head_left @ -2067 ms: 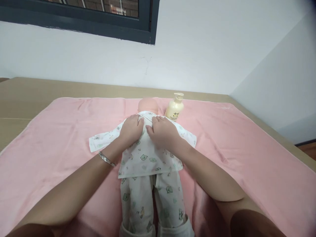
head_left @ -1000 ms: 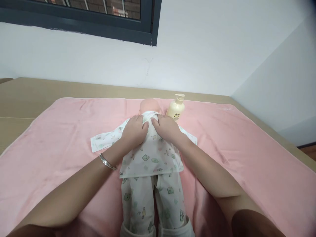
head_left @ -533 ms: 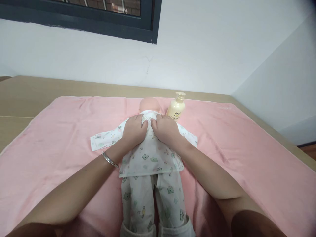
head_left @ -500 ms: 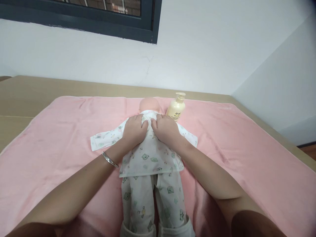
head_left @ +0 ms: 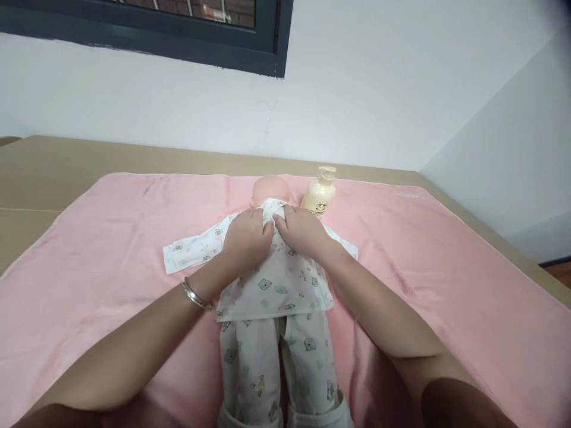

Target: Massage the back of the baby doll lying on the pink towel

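On a pink blanket (head_left: pixel 120 238) lies a baby doll (head_left: pixel 270 189) in a white long-sleeved shirt (head_left: pixel 276 291) printed with small animals, and matching trousers (head_left: pixel 256 368). The doll's round head points away from me; no face shows. My left hand (head_left: pixel 250 235) is closed over the left side of the upper shirt, fingers curled toward the shoulder. My right hand (head_left: pixel 303 229) is closed the same way on the right side. Both thumbs point inward and nearly meet below the collar, where the cloth is bunched. The fingertips are partly hidden.
A cream pump bottle (head_left: pixel 320 193) stands just right of the doll's head, close to my right hand. The blanket covers a wooden tabletop (head_left: pixel 89 154). Behind it rises a white wall (head_left: pixel 357 89) with a dark window frame (head_left: pixel 178 41).
Both thumbs have come closer together, the left hand shifting slightly right. The shirt cloth below the collar has gathered into folds between them. The bottle and doll stay in place.
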{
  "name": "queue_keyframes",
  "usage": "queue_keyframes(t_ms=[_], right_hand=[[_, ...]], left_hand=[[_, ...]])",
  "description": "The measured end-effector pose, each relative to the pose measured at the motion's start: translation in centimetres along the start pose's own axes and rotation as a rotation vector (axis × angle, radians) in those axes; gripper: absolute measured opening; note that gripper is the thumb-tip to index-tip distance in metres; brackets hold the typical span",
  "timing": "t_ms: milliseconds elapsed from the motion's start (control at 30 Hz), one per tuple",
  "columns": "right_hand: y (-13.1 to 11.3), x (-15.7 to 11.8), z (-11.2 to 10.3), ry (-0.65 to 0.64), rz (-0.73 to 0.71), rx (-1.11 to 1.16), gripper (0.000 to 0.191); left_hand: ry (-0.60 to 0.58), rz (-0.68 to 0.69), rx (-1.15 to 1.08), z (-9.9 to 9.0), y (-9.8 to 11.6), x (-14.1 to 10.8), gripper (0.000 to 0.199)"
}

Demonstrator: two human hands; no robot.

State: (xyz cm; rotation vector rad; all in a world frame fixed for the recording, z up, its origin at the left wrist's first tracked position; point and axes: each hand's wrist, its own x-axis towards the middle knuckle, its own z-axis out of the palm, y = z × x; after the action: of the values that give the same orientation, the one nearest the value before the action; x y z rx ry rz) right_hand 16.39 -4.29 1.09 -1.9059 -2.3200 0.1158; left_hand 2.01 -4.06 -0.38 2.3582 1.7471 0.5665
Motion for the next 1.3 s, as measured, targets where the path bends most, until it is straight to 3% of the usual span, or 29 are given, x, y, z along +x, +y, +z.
queue_keyframes(t_ms=[167,333,467,600,700,900,1300], right_hand=[[-1.7,-1.9,0.4,0.073,-0.045,-0.115,0.051],[-0.4,-0.3,0.1,0.040,-0.026,-0.001,0.046],[0.0,0.2,0.3,0.013,0.007,-0.004,0.048],[-1.4,-1.4,0.6,0.087,-0.037,-0.091,0.051],[-1.6,-1.6,0.6,0.110,-0.071,-0.069,0.049],[0.1,0.3,0.7,0.061,-0.038,0.105,0.045],[0.0,0.3,1.2,0.097,-0.022,0.005,0.043]], left_hand=[[-0.063,-0.108,-0.120,-0.1,-1.2,1.4,0.028],[0.006,0.005,0.118,0.5,-0.1,-0.1,0.035],[0.052,0.108,0.176,0.4,0.7,-1.1,0.036],[-0.029,0.008,-0.017,0.2,-0.5,0.3,0.025],[-0.022,-0.052,-0.152,0.4,-1.5,1.4,0.022],[0.045,0.006,-0.080,1.1,-1.4,1.2,0.027],[0.030,-0.027,-0.026,0.9,-1.2,1.0,0.032]])
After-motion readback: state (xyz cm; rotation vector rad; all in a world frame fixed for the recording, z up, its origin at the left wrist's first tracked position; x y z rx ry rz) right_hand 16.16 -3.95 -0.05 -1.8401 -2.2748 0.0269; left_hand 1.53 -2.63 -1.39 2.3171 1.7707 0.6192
